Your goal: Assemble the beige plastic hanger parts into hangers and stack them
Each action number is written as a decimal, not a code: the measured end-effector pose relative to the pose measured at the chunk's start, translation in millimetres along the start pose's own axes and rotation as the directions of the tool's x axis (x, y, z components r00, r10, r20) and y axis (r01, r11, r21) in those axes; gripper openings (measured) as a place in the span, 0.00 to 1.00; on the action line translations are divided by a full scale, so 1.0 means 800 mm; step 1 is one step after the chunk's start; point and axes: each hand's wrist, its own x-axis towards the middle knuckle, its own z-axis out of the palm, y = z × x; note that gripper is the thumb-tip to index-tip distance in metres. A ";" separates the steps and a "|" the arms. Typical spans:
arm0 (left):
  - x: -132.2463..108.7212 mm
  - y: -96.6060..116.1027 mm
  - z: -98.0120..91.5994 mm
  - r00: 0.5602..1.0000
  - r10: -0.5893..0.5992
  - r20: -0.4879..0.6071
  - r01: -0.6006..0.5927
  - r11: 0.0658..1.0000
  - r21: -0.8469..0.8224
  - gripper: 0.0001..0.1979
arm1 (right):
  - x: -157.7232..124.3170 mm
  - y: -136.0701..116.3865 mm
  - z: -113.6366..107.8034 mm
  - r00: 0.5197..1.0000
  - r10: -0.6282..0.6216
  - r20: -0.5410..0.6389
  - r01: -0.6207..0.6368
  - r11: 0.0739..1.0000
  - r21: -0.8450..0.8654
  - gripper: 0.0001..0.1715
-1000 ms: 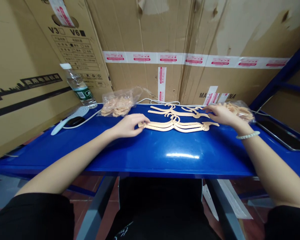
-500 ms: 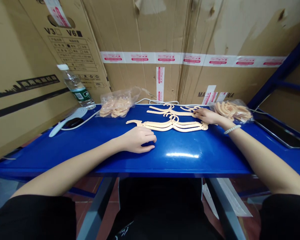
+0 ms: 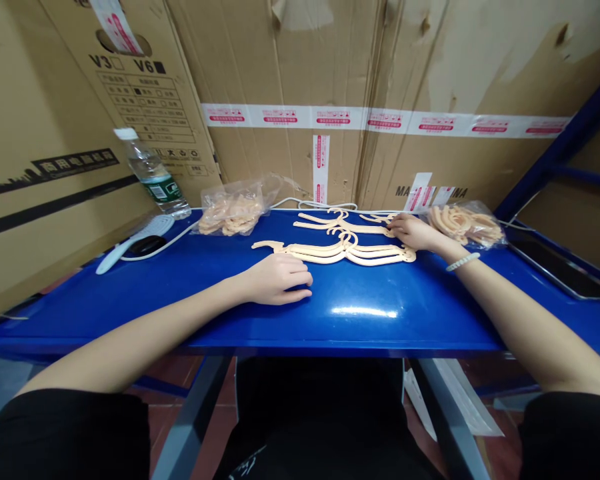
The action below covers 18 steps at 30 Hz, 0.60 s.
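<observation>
Several beige plastic hangers [image 3: 320, 251] lie side by side across the middle of the blue table, their hooks pointing away from me. Behind them are more beige hanger pieces [image 3: 363, 229]. My left hand [image 3: 280, 279] rests on the table at the near left end of the front hangers, fingers loosely curled and apart, with nothing in it. My right hand [image 3: 411, 231] is at the right end of the rear pieces, its fingertips closed on the end of one.
Bags of beige parts lie at back left [image 3: 233, 212] and right [image 3: 465, 223]. A water bottle [image 3: 155, 175], pale blue brush [image 3: 137, 241], black mouse [image 3: 149, 245] and phone [image 3: 563, 265] are on the table [image 3: 350, 333]. Cardboard [image 3: 290, 73] stands behind.
</observation>
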 end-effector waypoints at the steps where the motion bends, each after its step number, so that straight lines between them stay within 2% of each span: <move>1: 0.000 0.000 0.000 1.000 0.005 -0.003 -0.005 1.000 0.005 0.12 | -0.002 -0.004 -0.002 1.000 0.011 -0.009 -0.011 0.998 -0.067 0.21; 5: 0.001 0.000 0.000 1.000 0.010 -0.013 -0.010 1.000 0.020 0.12 | -0.008 -0.024 -0.017 0.995 0.074 -0.064 -0.091 0.945 -0.314 0.22; 10: 0.001 0.001 0.002 0.999 -0.015 -0.035 0.014 0.999 -0.036 0.11 | -0.010 -0.041 -0.038 0.988 0.029 -0.153 -0.082 0.933 -0.351 0.21; 14: 0.001 0.001 0.004 0.996 -0.075 -0.037 0.070 0.989 -0.133 0.10 | -0.011 -0.051 -0.046 0.946 -0.012 -0.323 -0.066 0.971 -0.229 0.19; 18: 0.000 0.001 0.003 0.987 -0.160 -0.009 0.153 0.956 -0.252 0.09 | -0.012 -0.085 -0.051 0.810 0.025 -0.585 0.038 0.995 0.094 0.14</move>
